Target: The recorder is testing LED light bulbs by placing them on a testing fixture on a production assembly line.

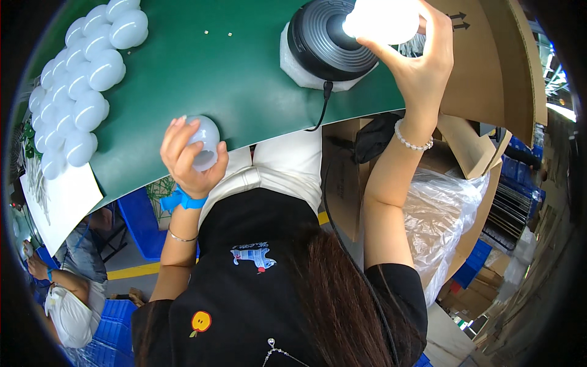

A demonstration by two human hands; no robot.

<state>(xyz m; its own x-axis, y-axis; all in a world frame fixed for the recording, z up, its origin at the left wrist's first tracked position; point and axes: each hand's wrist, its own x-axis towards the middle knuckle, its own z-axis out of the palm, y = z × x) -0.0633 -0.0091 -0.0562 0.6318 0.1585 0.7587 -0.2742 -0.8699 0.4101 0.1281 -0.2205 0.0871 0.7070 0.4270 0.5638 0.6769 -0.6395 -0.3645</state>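
My left hand (192, 156) is closed round a frosted white bulb cover (206, 136) with an opening at its lower side, held over the table's front edge. At the far right, my right hand (422, 58) grips a brightly glowing bulb (385, 19) by its rounded side. The glare washes out its detail. The bulb's narrow end is at the centre of a round black ribbed device (330, 46), though I cannot tell whether they touch. A black cable (326, 101) runs from the device, which sits on a white foam block (290, 58).
Rows of white domes (79, 79) stand at the table's left, by a white sheet (67, 196) with thin wires. Cardboard (477, 61) borders the right, above a plastic-lined box (440, 214). Two tiny pieces lie on the green tabletop (202, 73). Another person (73, 293) sits lower left.
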